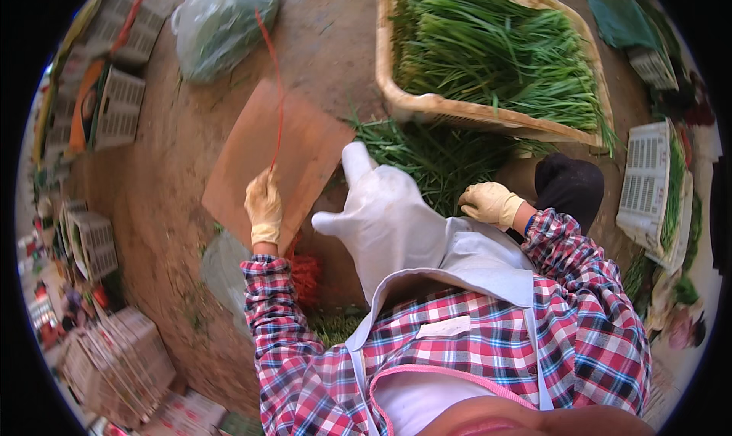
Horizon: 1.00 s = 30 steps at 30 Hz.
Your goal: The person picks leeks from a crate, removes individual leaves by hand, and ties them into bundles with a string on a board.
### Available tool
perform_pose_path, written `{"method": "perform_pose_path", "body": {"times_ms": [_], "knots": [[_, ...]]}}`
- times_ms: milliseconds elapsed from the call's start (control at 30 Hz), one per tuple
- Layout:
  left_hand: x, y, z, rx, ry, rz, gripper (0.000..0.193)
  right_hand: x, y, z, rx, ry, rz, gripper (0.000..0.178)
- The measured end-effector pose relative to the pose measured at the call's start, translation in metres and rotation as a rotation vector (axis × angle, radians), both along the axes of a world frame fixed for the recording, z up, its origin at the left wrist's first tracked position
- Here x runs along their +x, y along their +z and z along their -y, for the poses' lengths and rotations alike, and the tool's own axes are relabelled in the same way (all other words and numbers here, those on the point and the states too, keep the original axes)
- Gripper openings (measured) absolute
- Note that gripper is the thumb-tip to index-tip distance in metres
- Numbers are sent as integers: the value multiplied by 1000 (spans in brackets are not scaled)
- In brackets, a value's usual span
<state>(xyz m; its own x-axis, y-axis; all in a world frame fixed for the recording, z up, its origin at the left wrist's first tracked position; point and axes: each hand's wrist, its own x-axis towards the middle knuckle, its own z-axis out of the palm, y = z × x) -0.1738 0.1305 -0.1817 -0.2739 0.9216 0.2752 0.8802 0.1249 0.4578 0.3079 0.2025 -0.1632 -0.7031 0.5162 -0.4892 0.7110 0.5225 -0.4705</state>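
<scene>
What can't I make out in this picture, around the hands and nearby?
All in the head view:
- Red string: the left hand hides its lower end.
- Right hand: its curled fingers hide whether it grips anything.
- Plastic bag: cloudy, crinkled film blurs the contents.
- Yellowish crate: the picture's top edge cuts off its far left corner.

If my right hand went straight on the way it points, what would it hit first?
Your right hand would probably meet the loose greens just to its left, before the apron-covered knee, though depth is unclear.
</scene>
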Motion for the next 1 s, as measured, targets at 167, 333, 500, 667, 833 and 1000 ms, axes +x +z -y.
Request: {"method": "perform_pose_path", "body": {"times_ms": [167,333,500,667,833,1000], "knots": [[-13,-59,14,-235,183,-164,22,63,40,-37,42,-75,2,27],[7,-47,24,-521,337,-292,34,104,84,-62,-7,-36,-167,28],[71,3,-55,-297,269,-411,47,156,131,-126,-41,-160,-513,24],[189,67,-202,160,-106,196,43,152,131,-238,2,-380,-572,23],[296,51,-345,12,-335,1098,43,98,70,-351,328,-222,-523,38],[319,-20,-454,-141,-44,1464,47,27,13,-429,770,-170,-408,105]]}}
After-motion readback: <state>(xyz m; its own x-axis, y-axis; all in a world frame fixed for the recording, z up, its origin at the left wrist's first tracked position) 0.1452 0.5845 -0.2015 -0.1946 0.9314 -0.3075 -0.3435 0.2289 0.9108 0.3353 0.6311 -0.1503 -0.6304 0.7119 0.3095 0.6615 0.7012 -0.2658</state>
